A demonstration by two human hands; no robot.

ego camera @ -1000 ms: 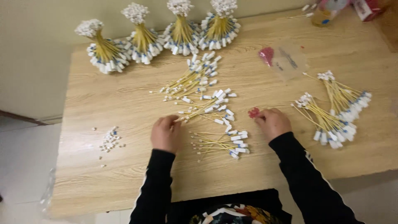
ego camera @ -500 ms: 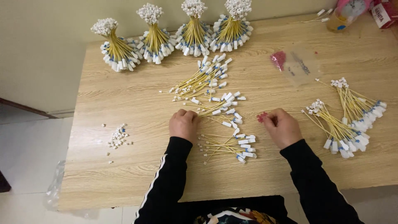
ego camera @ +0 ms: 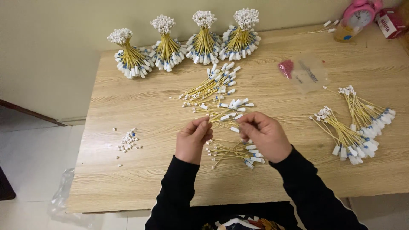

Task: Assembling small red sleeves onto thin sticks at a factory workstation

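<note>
My left hand (ego camera: 194, 139) and my right hand (ego camera: 263, 135) are raised a little above the wooden table (ego camera: 128, 106) and pinch a thin yellow wire with a white tag (ego camera: 225, 125) between them. Under my hands lies a small heap of yellow wires (ego camera: 232, 152). A larger loose pile of the same wires (ego camera: 215, 91) spreads just beyond my fingers.
Several tied wire bundles (ego camera: 187, 40) stand upright along the far edge. Two flat bundles (ego camera: 355, 127) lie at the right. Small white connectors (ego camera: 127, 140) are scattered at the left. A clear bag with red bits (ego camera: 300, 72), a pink clock (ego camera: 360, 17) and a red box (ego camera: 390, 23) sit at far right.
Both hands have lifted off the table and come together, taking hold of one wire. The view has shifted so the table sits lower and further right in the frame.
</note>
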